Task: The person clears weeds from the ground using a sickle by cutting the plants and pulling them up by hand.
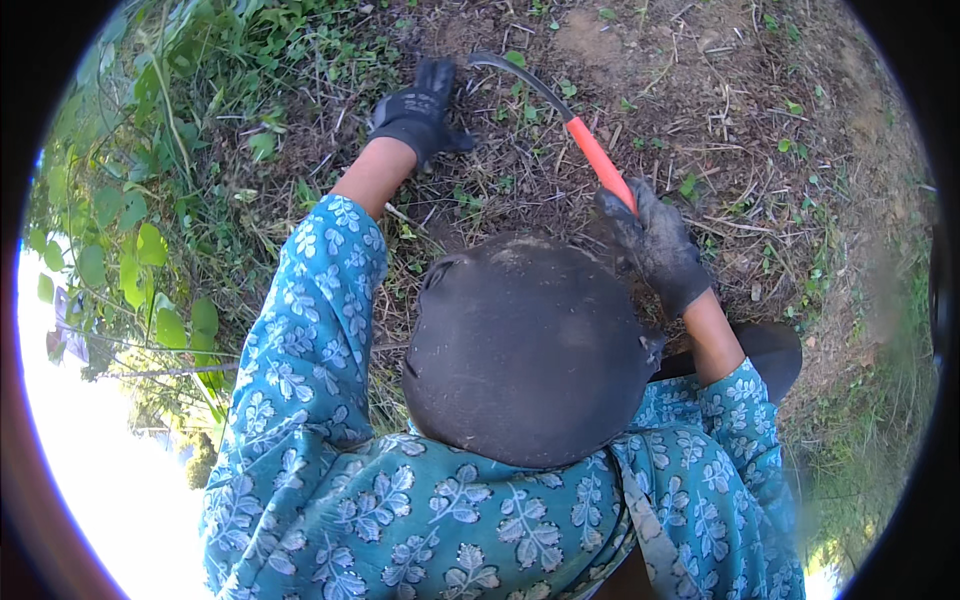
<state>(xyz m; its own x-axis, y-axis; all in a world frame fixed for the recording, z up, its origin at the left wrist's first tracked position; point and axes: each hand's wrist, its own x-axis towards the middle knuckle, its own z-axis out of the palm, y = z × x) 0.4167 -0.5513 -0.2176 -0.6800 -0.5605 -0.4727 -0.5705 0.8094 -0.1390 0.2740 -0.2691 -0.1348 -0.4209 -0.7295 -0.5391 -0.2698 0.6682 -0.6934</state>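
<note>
My left hand [421, 112], in a dark work glove, reaches to the ground at the upper left of the middle, fingers apart over soil and short weeds, holding nothing that shows. My right hand [656, 236], gloved too and smeared with soil, grips the orange-red handle of a sickle [602, 161]. Its curved dark blade points up and left, the tip a little right of my left fingers. Below and between my hands, a dark, soil-dusted rounded thing [529, 349], perhaps my trouser knee or a bag, covers part of the view; I cannot tell which.
Bare soil [600, 45] with dry stalks and small green weeds spreads before me. Leafy vines [150, 247] and dense grass stand at the left. A dark shoe or boot [769, 360] shows beside my right forearm. More grass [862, 450] grows at the lower right.
</note>
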